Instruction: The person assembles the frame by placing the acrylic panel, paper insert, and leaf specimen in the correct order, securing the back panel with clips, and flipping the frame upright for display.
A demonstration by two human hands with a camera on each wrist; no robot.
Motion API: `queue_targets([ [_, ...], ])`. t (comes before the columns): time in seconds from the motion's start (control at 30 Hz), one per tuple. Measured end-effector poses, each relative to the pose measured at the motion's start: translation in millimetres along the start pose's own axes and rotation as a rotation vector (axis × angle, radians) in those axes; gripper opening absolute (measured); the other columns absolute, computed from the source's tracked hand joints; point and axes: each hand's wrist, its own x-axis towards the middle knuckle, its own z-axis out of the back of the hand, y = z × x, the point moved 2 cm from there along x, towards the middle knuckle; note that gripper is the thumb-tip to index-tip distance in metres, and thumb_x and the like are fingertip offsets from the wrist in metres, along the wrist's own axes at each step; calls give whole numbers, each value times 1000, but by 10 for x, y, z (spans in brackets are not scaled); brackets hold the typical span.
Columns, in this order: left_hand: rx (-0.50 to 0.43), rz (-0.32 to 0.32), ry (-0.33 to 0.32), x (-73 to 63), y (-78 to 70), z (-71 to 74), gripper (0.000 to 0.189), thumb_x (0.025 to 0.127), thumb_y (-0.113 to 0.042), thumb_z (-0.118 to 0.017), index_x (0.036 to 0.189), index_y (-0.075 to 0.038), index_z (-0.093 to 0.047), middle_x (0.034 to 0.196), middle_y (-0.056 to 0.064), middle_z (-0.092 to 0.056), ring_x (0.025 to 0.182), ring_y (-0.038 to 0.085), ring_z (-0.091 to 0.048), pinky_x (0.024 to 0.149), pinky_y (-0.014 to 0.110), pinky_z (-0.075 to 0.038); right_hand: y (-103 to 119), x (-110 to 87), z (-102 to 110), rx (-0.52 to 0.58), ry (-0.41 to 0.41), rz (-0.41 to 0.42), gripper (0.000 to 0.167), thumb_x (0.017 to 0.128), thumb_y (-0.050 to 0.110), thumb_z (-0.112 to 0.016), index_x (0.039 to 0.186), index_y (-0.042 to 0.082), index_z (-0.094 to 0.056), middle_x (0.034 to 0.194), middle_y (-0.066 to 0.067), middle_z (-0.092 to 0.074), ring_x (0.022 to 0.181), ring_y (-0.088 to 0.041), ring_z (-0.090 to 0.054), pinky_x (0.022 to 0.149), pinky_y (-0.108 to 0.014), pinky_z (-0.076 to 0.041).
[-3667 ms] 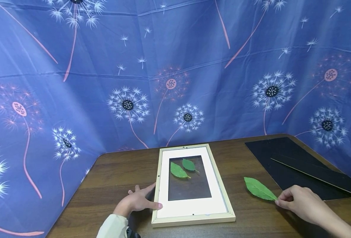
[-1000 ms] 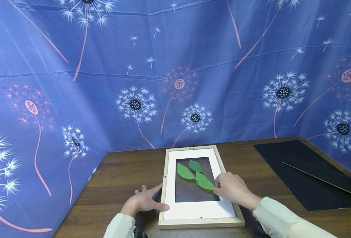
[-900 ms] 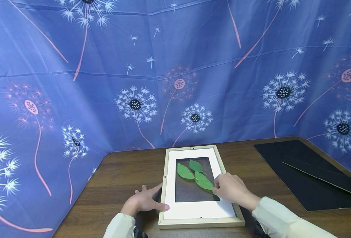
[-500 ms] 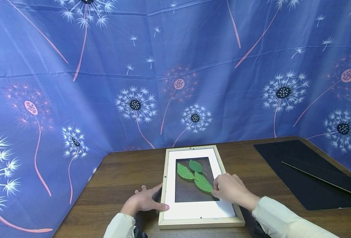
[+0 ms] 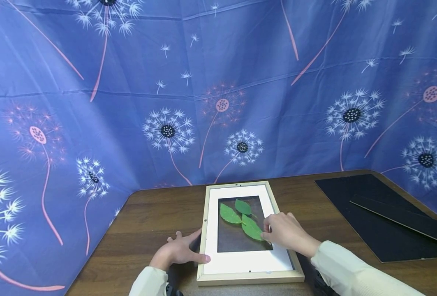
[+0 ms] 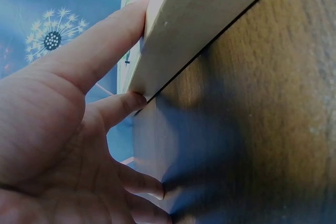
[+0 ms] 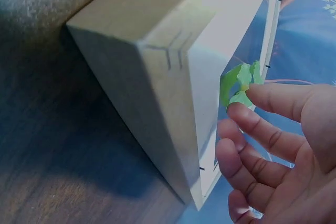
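A light wooden picture frame (image 5: 250,278) lies on the table, with a white mat (image 5: 240,260) around a dark window. Inside the window are two green leaves, the left leaf (image 5: 230,213) and the upper leaf (image 5: 242,206). My right hand (image 5: 286,231) pinches the near end of a third leaf (image 5: 251,227) between thumb and index finger, low over the window. That leaf's far end meets the left leaf's stem. My left hand (image 5: 179,250) rests at the frame's left side. Its thumb (image 6: 118,32) lies on the rim, the index finger touches the outer side, and the other fingers are spread on the table.
At the right of the brown wooden table (image 5: 159,205) lies a black board (image 5: 355,185), with a narrower black strip (image 5: 403,218) on it. A blue dandelion-print cloth (image 5: 203,61) hangs behind and to the left.
The right hand has carried the third leaf from the table's right side to the frame's window. Over the last second it has shifted that leaf slightly down and left. The left hand has stayed put.
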Motion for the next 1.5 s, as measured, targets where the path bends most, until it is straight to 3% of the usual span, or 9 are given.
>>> queue_targets([
  [0.37, -9, 3, 0, -11, 13, -15, 93, 80, -44, -86, 157, -17, -41, 151, 50, -19, 132, 79, -5, 100, 85, -17, -11, 22, -23, 12, 26, -14, 33, 83, 21, -83, 61, 21, -57, 59, 12, -50, 56, -10, -43, 67, -36, -35],
  [0.6, 3, -9, -13, -15, 1, -5, 94, 79, -43, -86, 157, -16, -40, 150, 51, -20, 131, 79, -5, 101, 85, -15, -137, 2, 103, 109, 58, -97, 22, 87, 20, -80, 70, 18, -66, 61, 6, -53, 52, -11, -45, 50, -29, -36],
  [0.97, -20, -8, -9, -18, -3, -10, 93, 79, -42, -86, 157, -17, -40, 150, 52, -15, 132, 79, -3, 100, 85, -16, -508, -75, 411, 270, 84, -57, 8, 94, 18, -72, 90, 12, -75, 73, 5, -60, 67, -14, -49, 58, -31, -40],
  [1.23, -11, -19, -21, -19, 13, -18, 94, 78, -43, -86, 157, -18, -40, 149, 52, -18, 131, 80, -4, 101, 85, -14, -805, -168, 572, 258, 44, -69, 10, 95, 23, -71, 96, 13, -74, 86, 5, -66, 78, -13, -57, 67, -35, -47],
  [1.5, -5, -23, -5, -5, 3, -41, 94, 78, -45, -87, 156, -21, -41, 150, 52, -17, 130, 81, 0, 100, 86, -14, -978, -271, 633, 242, 16, -111, 14, 96, 25, -71, 99, 12, -74, 89, 4, -66, 82, -15, -57, 70, -36, -47],
])
